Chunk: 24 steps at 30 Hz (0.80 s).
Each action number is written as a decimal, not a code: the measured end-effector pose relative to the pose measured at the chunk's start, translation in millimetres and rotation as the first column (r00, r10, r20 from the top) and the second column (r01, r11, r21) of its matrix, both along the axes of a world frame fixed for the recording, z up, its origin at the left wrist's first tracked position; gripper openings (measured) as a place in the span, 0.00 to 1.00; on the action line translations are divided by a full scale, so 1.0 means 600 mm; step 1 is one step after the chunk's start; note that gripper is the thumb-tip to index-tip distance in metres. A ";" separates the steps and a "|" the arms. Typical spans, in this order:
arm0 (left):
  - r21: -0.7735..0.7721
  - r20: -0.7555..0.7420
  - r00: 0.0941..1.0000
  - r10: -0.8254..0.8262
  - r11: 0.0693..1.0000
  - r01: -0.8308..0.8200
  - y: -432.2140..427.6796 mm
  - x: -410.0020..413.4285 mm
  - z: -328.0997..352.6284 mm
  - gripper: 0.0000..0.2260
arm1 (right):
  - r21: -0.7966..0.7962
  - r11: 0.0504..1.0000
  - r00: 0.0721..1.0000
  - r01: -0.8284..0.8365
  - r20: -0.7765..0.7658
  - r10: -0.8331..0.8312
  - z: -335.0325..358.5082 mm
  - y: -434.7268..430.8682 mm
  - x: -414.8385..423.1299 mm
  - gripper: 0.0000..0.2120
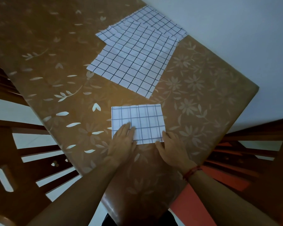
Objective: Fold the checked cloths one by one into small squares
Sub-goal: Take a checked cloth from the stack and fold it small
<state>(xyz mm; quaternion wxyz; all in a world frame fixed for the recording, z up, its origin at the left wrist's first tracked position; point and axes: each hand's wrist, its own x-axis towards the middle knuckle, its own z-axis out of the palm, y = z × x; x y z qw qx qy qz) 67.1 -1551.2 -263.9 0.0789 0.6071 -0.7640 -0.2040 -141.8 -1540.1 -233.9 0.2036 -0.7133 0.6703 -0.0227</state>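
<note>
A white cloth with a dark check, folded into a rectangle, lies on the brown flowered table just in front of me. My left hand lies flat on its near left corner, fingers spread. My right hand touches its near right corner with the fingertips at the edge; whether it pinches the cloth is not clear. Farther back lies a stack of unfolded checked cloths, the top one spread flat and others fanned out behind it.
Wooden chairs stand to the left and right of the table. The table's right corner is close to a pale wall. An orange-red surface shows below the near right edge.
</note>
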 end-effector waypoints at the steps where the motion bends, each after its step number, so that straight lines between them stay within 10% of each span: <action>1: 0.011 0.005 1.000 -0.008 1.000 0.008 -0.005 -0.006 0.000 0.25 | 0.009 1.000 1.000 0.008 0.011 -0.008 0.001 -0.005 -0.002 0.22; 6: 0.093 0.099 0.994 -0.038 0.995 0.029 -0.012 -0.019 -0.010 0.28 | 0.031 0.991 0.974 0.127 0.186 -0.131 0.002 -0.036 -0.007 0.16; 11: 0.126 0.080 0.997 -0.020 0.992 0.009 -0.012 -0.020 -0.018 0.29 | 0.294 0.885 0.758 0.361 0.460 -0.463 0.001 -0.084 -0.003 0.07; 24: 0.128 0.065 0.998 0.002 0.992 -0.010 -0.014 -0.016 -0.030 0.29 | 0.505 0.687 0.514 0.522 0.457 -0.726 0.005 -0.149 0.016 0.04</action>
